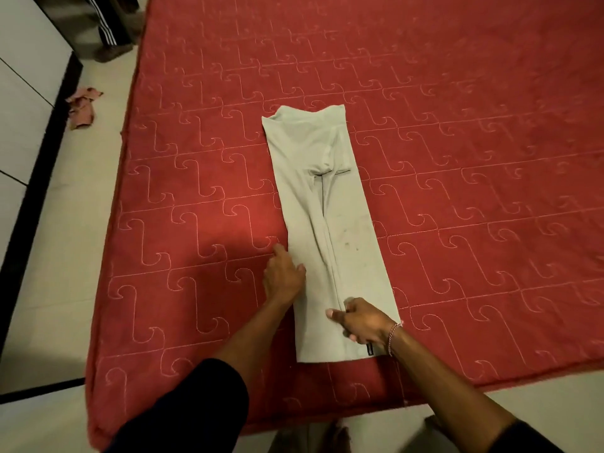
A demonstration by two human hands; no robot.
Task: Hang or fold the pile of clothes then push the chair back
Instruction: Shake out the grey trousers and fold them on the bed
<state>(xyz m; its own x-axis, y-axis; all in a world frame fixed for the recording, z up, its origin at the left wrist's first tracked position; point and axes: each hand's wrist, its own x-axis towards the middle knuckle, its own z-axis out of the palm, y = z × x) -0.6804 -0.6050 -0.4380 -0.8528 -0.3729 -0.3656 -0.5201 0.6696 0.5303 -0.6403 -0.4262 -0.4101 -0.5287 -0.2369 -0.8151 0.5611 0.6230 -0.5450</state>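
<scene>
A pale grey-green garment lies flat on the red mattress, folded lengthwise into a long narrow strip that runs away from me. My left hand lies at the strip's left edge near the close end, fingers reaching under the cloth and thumb pointing away. My right hand sits on the strip's near end and pinches the fabric, a beaded bracelet on its wrist. A small dark label shows at the garment's near right corner.
The red quilted mattress lies on a pale tiled floor. A crumpled reddish cloth lies on the floor at left beside a white cabinet with a dark edge. Dark striped trousers show at the top left.
</scene>
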